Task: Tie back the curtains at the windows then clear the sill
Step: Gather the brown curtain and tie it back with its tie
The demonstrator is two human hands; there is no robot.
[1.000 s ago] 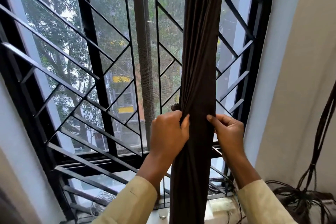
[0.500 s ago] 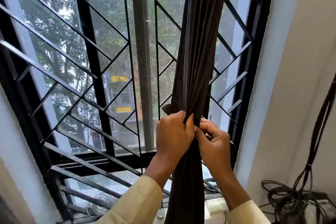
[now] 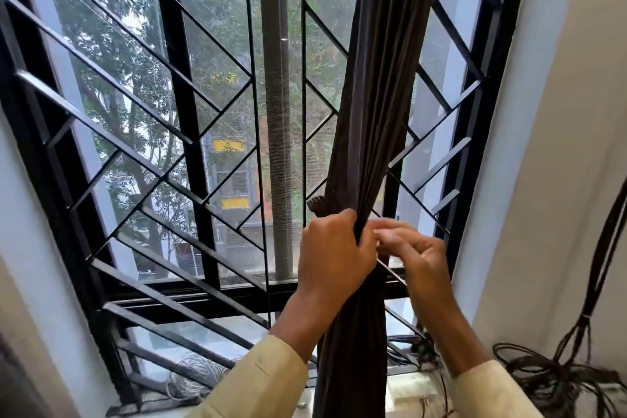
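Your left hand (image 3: 334, 254) keeps its fist round the bunched dark curtain (image 3: 369, 112), same spot as half a second ago. Your right hand (image 3: 419, 258) has slid right. Its fingertips sit at the curtain's right edge beside your left thumb, too blurred to tell if they pinch anything. The curtain hangs gathered before the window grille (image 3: 190, 132), right of centre. A short tie end (image 3: 315, 204) pokes out left, just above your left hand.
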